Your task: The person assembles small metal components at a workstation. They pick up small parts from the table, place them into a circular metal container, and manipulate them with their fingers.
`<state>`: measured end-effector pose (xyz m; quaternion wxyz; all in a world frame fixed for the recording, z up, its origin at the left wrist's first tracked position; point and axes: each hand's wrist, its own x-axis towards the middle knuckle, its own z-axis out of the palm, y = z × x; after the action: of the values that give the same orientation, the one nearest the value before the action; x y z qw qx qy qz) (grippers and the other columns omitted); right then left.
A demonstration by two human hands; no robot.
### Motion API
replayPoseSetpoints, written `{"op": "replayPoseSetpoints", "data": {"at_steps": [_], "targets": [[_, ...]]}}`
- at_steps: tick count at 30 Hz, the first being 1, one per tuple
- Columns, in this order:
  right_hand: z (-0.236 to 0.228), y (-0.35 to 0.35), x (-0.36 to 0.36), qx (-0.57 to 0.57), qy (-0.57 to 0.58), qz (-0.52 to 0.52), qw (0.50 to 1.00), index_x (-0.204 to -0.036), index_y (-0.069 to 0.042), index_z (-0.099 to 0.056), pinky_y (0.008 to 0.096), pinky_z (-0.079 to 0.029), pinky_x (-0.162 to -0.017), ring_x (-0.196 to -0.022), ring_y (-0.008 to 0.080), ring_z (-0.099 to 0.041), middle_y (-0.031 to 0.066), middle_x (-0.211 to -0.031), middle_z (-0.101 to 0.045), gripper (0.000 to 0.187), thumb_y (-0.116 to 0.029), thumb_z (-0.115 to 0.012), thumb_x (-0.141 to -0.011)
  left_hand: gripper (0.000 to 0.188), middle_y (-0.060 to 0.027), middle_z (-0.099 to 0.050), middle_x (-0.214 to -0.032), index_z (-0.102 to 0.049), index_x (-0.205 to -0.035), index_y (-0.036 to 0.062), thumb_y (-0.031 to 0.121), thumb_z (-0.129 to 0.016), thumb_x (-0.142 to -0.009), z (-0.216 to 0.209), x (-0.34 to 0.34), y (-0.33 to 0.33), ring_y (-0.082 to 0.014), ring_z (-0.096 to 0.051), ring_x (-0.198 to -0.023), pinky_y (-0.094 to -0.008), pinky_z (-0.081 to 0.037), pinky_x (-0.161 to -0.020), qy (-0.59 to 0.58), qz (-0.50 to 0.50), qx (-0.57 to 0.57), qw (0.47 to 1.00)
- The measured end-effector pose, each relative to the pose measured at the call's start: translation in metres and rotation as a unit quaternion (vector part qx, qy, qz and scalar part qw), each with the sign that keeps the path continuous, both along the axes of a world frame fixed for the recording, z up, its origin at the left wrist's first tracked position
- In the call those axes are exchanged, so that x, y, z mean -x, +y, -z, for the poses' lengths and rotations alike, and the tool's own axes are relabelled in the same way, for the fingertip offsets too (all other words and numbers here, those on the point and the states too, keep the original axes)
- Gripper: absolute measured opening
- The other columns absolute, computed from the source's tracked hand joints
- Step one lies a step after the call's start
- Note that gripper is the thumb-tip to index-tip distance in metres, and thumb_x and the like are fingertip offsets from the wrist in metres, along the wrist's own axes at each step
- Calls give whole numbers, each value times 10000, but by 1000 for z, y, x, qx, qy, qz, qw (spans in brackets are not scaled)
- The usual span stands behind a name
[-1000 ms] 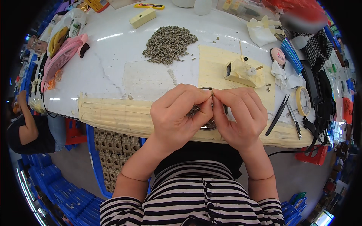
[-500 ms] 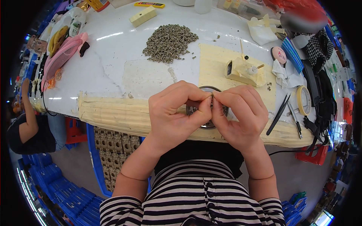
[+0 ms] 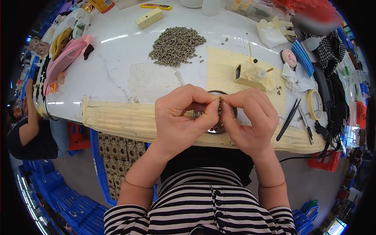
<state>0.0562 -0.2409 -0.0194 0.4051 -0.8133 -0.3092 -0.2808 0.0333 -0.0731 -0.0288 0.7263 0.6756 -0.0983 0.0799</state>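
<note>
My left hand [image 3: 184, 117] and my right hand [image 3: 252, 117] meet above a round metal dish [image 3: 216, 131] at the table's near edge. Thumb and forefinger of each hand are pinched together, fingertips almost touching. Whatever sits between them is too small and too covered to name. Small dark metal pieces [image 3: 220, 113] show in the dish through the gap between my thumbs. Farther off lies a heap of small metal parts [image 3: 176, 46]. To the right of it, a tape-wrapped block [image 3: 254, 76] with a short stick and a white knob stands on a yellow sheet.
Black tweezers [image 3: 289, 119], a slim pen-like tool [image 3: 306, 124] and a tape roll [image 3: 315, 104] lie at the right. A pink mesh fan-like item [image 3: 68, 58] is on the left. Below the table stands a blue crate of metal castings [image 3: 117, 160]. Another person [image 3: 29, 133] sits at far left.
The thumbs have parted slightly, so more of the small pieces in the dish show between them. Otherwise my hands stay in place. At far left, the other person's arm has shifted a little.
</note>
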Motion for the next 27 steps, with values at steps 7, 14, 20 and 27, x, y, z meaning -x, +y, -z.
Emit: {"op": "replayPoseSetpoints", "data": {"at_steps": [7,14,20,27], "targets": [[-2,-2,4,-73,105,-10,992,-843,-15,-706,294,-478,-603,-657,206,-630,70,-753,-684,108,41,-750,-761,46,-107,-726,-883,-664,-953,-33,6,-676,-934,-1,-1,3,-135,-704,-780,-274,-595,-736,83,28,117,989],[-4,-8,8,-185,271,-43,944,-882,13,-718,256,-506,-667,-714,122,-651,56,-770,-698,66,20,-734,-819,70,-115,-721,-912,-669,-988,-65,-11,-660,-944,2,-5,7,-120,-704,-804,-254,-610,-753,99,71,168,978],[-13,-36,11,-69,241,18,968,-894,1,-724,274,-514,-670,-706,154,-657,72,-779,-698,78,12,-729,-817,57,-123,-725,-891,-668,-975,-55,-8,-654,-947,0,-5,10,-129,-709,-789,-253,-609,-733,115,64,171,976],[-9,-58,23,132,151,114,973,-896,-32,-730,353,-492,-654,-732,255,-604,64,-778,-653,113,-9,-736,-785,41,-122,-724,-868,-667,-954,-54,-17,-652,-943,-1,-4,5,-121,-700,-765,-252,-604,-720,100,48,136,985]]}}
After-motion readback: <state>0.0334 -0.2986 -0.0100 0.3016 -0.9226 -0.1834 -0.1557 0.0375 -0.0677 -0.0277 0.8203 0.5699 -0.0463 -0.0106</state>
